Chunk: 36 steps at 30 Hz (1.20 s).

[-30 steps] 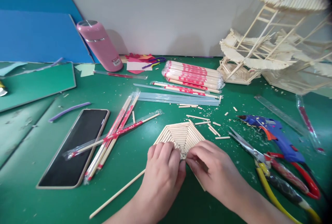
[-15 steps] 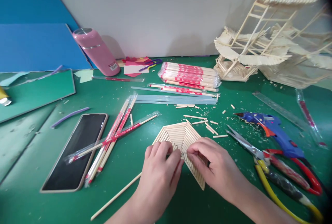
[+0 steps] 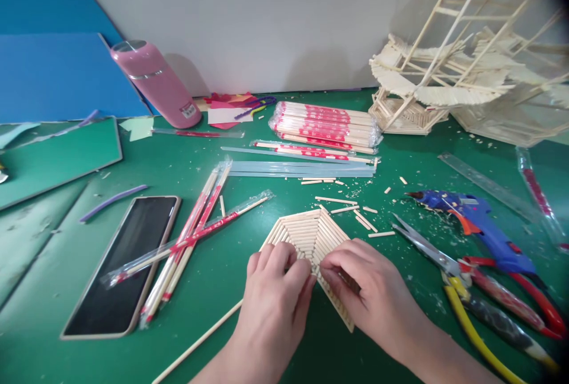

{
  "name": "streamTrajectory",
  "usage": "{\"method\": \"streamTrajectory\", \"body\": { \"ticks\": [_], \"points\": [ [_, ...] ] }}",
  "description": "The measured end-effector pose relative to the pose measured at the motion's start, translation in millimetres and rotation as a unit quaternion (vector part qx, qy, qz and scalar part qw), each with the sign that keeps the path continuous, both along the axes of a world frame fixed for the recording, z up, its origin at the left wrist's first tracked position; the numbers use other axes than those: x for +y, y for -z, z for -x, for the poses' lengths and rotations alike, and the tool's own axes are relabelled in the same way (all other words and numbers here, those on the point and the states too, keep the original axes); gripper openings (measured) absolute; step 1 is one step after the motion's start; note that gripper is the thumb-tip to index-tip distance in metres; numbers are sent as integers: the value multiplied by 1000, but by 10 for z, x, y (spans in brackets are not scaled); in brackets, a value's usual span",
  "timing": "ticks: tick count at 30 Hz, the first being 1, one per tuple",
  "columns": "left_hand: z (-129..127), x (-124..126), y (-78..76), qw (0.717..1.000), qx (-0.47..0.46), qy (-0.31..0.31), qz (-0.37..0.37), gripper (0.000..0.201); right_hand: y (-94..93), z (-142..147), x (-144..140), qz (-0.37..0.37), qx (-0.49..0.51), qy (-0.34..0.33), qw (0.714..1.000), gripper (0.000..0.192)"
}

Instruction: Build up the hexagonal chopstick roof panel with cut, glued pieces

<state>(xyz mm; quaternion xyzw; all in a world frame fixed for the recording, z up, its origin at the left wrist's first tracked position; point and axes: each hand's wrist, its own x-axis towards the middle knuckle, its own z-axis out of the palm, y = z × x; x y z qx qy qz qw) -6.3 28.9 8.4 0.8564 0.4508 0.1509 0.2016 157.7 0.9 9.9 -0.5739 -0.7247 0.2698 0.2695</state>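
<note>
A many-sided panel of wooden sticks [image 3: 296, 226] lies in front of me, its sticks set in nested rows around a centre. My left hand [image 3: 278, 289] is closed over its left side, thumb and forefinger pinched near the centre. A long wooden stick [image 3: 200, 339] runs from under that hand toward the lower left; its far end is hidden by the fingers. My right hand [image 3: 362, 280] rests over the panel's right side, fingertips pinched together by the centre, close to the left fingertips. Anything between the right fingertips is too small to make out.
On the right lie scissors [image 3: 429, 248], yellow-handled pliers [image 3: 475, 336] and a blue glue gun [image 3: 484, 212]. Cut stick pieces [image 3: 342, 209] are scattered beyond the panel. Wrapped chopsticks [image 3: 195, 236] cross a phone [image 3: 120, 271]. A pink bottle [image 3: 157, 85] and a stick-built tower [image 3: 427, 88] stand behind.
The view has shifted slightly. Both hands keep nearly the same pinched pose at the panel's centre, with only slight finger movement.
</note>
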Motion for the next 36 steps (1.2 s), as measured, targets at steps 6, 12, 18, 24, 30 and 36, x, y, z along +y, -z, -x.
{"method": "streamTrajectory", "body": {
  "ticks": [6,12,18,24,30,36],
  "points": [
    [-6,-2,-2,1000,5,-2,7,18,6,4,-5,-2,0,-2,1000,12],
    [8,1,13,1000,1,4,1,15,-5,9,0,-16,-1,0,1000,10],
    [58,-22,11,999,-39,4,-23,13,-27,1,3,-3,19,4,1000,7],
    [59,-61,18,998,-45,-11,-50,8,-42,30,-27,4,-1,-7,1000,10],
    [50,-61,55,999,-40,-1,-38,14,-42,73,-26,11,-35,-13,999,11],
    [44,-58,67,998,-45,6,-37,16,-29,71,-25,14,-43,-17,999,12]
  ]
}}
